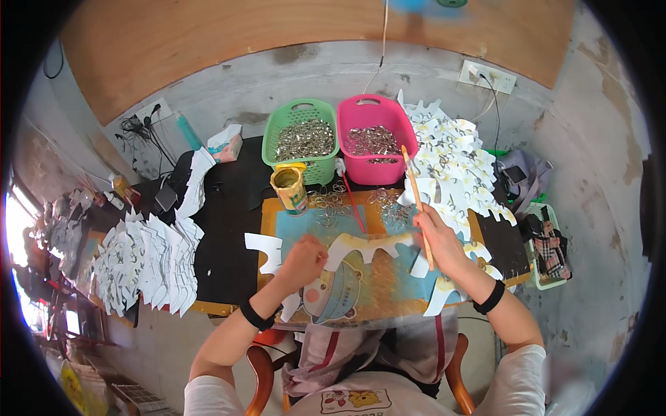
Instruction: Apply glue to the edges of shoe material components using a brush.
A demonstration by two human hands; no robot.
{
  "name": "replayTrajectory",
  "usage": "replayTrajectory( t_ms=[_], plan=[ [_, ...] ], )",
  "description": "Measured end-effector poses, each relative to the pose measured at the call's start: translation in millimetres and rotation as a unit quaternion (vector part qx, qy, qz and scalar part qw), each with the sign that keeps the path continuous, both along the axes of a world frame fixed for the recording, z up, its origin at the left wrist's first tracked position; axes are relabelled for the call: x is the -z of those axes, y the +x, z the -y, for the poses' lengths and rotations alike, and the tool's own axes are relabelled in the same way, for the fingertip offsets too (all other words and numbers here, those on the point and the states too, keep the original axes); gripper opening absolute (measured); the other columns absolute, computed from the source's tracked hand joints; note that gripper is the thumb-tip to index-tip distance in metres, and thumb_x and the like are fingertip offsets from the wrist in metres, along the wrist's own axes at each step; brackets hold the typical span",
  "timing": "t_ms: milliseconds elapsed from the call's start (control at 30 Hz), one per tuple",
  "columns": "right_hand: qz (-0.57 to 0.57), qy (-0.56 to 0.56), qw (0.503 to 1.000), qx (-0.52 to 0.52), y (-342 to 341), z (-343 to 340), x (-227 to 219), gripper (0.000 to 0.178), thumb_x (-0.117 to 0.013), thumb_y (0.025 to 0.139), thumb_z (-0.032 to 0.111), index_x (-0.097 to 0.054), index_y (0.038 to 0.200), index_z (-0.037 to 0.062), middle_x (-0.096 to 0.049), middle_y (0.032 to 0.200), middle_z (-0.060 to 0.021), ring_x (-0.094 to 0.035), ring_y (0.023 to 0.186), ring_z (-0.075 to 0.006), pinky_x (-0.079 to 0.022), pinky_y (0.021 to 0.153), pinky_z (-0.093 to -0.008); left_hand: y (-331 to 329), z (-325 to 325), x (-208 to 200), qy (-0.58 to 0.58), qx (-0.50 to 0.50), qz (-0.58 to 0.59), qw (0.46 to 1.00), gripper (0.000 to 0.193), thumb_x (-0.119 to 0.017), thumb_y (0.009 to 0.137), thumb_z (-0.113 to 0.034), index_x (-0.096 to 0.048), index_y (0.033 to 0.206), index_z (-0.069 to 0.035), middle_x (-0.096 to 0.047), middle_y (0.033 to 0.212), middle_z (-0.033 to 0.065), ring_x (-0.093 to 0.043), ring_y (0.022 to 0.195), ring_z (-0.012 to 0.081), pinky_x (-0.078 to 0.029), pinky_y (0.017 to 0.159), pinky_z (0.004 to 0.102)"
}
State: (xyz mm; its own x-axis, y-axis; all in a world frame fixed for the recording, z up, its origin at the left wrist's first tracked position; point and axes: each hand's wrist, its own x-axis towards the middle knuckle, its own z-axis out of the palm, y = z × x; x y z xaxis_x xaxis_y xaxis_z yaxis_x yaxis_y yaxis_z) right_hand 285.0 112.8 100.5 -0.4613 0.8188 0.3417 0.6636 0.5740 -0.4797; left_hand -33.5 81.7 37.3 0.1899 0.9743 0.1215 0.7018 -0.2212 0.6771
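Note:
My right hand [439, 239] is closed around a long wooden-handled brush [415, 182], which stands nearly upright. Under and beside it lies a white scalloped cut-out piece [361, 246] with a yellowish smear along it. At that piece's left end my left hand [305, 262] has its fingers curled together; what lies between them is hidden. Another white cut-out [267, 249] lies to the left of this hand. Right of the work area are more smeared cut-outs [444, 291], partly under my right forearm. An open yellow-rimmed can [288, 188] stands beyond my left hand.
A green basket [268, 149] and a pink basket [347, 166] hold many small shiny metal pieces. Wire rings [329, 208] and a red stick [353, 202] lie before them. Layered white cut-outs [166, 260] cover the left; smeared ones [451, 159] spread at the right.

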Motion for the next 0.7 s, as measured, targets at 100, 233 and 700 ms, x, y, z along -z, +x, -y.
replayTrajectory(
  t_ms=[100, 233, 700],
  plan=[
    [-0.058, -0.06, 0.995, 0.05, 11, 3, 6, 0.025, -0.059, 0.083, -0.001, -0.047, 0.104, 0.0061, -0.054, 0.116, -0.0189, -0.063, 0.078, -0.0359, -0.053, 0.065, -0.0385, 1, 1, -7, 0.02, 0.077, -0.064, 0.995, 0.011, -0.067, 0.077, -0.014, -0.068, 0.078, -0.003, -0.063, 0.081, 0.0162, -0.064, 0.078, 0.0316, -0.052, 0.069, 0.0396],
    [-0.047, 0.139, 0.987, 0.061, 32, 22, -11, 0.022, -0.059, 0.083, -0.002, -0.051, 0.102, 0.0041, -0.056, 0.119, -0.0226, -0.065, 0.086, -0.0351, -0.053, 0.069, -0.0361, 6, -21, -43, -0.054, -0.024, -0.133, 0.989, 0.012, -0.064, 0.077, -0.014, -0.066, 0.076, -0.003, -0.063, 0.078, 0.0154, -0.064, 0.085, 0.0315, -0.052, 0.071, 0.0408],
    [-0.212, 0.176, 0.896, 0.348, 175, 93, 36, 0.012, -0.052, 0.091, 0.002, -0.041, 0.096, 0.0032, -0.052, 0.13, -0.0222, -0.059, 0.078, -0.0134, -0.05, 0.065, -0.0222, -7, -90, -14, 0.179, 0.176, -0.297, 0.921, 0.024, -0.061, 0.071, -0.003, -0.066, 0.093, -0.007, -0.065, 0.094, 0.0077, -0.063, 0.093, 0.0282, -0.052, 0.08, 0.0374]
  ],
)
